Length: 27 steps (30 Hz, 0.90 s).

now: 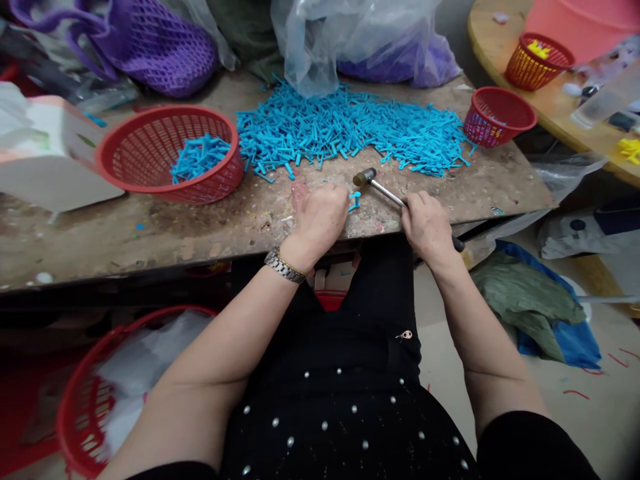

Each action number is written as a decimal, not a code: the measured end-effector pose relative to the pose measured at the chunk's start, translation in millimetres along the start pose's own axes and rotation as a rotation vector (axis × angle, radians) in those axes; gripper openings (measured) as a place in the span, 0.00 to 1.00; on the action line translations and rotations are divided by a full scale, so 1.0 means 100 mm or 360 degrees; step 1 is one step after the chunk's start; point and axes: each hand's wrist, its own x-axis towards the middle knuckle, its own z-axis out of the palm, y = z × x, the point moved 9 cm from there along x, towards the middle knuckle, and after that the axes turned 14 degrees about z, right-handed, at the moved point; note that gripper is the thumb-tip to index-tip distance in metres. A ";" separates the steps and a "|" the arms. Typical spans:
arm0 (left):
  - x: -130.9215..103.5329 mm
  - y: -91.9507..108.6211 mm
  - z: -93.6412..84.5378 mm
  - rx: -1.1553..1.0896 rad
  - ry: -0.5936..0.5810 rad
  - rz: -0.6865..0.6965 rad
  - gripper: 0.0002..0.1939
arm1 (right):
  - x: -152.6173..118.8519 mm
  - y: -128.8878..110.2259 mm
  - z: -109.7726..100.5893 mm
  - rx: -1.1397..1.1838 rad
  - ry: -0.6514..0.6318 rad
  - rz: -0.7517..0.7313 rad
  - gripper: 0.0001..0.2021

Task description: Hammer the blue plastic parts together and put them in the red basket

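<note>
My right hand (427,223) is wrapped round the handle of a small hammer (387,192), whose head points left above the worn tabletop. Close by, my left hand (324,215) is closed low over the table, with a small blue plastic piece (355,199) sticking out at its fingertips. The fingers hide most of that piece. Behind both hands spreads a wide heap of blue plastic pieces (345,123). To the left, a red basket (165,190) holds more of the same pieces.
A smaller red basket (500,117) stands at the table's right end. Clear plastic bags (320,47) and a purple net bag (165,53) lie at the back. A white box (55,160) is far left. On the wooden side table (480,20) sits another basket (537,63) with yellow pieces.
</note>
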 end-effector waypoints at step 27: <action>0.02 0.01 0.07 0.0080 -0.0143 0.0026 0.09 | -0.39 -0.06 -0.16 0.0407 -0.0151 0.0015 0.20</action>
